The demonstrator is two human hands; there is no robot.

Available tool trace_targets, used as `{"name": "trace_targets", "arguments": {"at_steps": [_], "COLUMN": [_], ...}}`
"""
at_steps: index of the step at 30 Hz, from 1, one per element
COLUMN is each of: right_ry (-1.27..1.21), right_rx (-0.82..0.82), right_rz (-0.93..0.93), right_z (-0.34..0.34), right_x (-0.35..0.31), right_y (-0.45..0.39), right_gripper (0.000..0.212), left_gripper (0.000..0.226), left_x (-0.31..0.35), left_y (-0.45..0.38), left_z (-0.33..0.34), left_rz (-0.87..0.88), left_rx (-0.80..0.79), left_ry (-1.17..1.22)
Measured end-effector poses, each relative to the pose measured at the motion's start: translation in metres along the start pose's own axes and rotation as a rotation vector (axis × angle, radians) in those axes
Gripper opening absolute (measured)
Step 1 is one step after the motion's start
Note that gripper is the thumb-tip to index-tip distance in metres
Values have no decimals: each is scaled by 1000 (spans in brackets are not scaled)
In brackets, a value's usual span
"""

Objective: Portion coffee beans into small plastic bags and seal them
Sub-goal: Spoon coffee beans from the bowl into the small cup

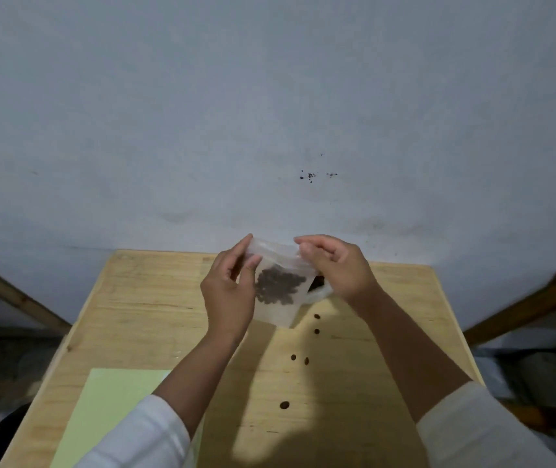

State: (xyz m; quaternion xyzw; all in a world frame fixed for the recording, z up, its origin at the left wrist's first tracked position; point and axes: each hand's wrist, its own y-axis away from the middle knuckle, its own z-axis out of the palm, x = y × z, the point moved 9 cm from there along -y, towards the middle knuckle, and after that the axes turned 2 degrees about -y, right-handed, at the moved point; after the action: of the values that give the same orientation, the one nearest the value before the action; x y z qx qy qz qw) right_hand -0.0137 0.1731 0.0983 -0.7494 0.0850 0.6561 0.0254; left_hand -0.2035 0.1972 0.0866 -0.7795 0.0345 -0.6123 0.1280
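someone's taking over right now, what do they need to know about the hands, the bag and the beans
Left hand pinches the bag's left top corner; right hand pinches the right top edge.
The bag is held up above the table, with a portion of beans inside.
Done: this bag looks filled.
Left: press the top shut; whether it is sealed cannot be told. Five loose beans lie on the table to pick up.

text: none legible | labels/brands/numbers: none legible | plastic bag (274,288): unprinted | green sheet (111,407) on tabletop (155,298): no writing visible | wall (269,113): dark specks only, no sign
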Motion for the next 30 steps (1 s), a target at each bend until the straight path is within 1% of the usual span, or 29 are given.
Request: {"name": "trace_targets", "arguments": {"at_steps": [3, 5, 8, 11, 14, 16, 21, 25, 30], "right_ry": [-117, -125, -61, -10, -12, -18, -63, -66, -91], "right_rx": [59, 84, 126, 117, 67, 66, 79, 146, 98], "right_rz": [-66, -95, -151, -176, -176, -182, -201, -189, -155], "right_z": [-3, -2, -6, -11, -11, -13, -11, -12, -5], "right_x": [-3, -7, -19, -29, -34, -38, -46, -45, -40], "right_y": [15, 18, 17, 16, 14, 12, 9, 8, 6], "right_gripper": [31, 29, 21, 9, 8, 9, 12, 15, 9], "left_gripper": [29, 31, 33, 17, 10, 9, 14, 14, 11], "left_x": [-7, -4, 14, 26, 29, 32, 36, 43, 41], "left_y": [0, 1, 1, -4, -11, -14, -19, -18, -20], "left_z": [-11, -15, -15, -12, -5, -3, -7, -8, -6], "left_rz": [-147, -176, -90, 11, 31, 26, -3, 14, 39], "left_rx": [73, 85, 48, -56, -193, -246, -219, -173, -226], "left_ry": [118, 134, 148, 97, 82, 99, 151, 127, 56]}}
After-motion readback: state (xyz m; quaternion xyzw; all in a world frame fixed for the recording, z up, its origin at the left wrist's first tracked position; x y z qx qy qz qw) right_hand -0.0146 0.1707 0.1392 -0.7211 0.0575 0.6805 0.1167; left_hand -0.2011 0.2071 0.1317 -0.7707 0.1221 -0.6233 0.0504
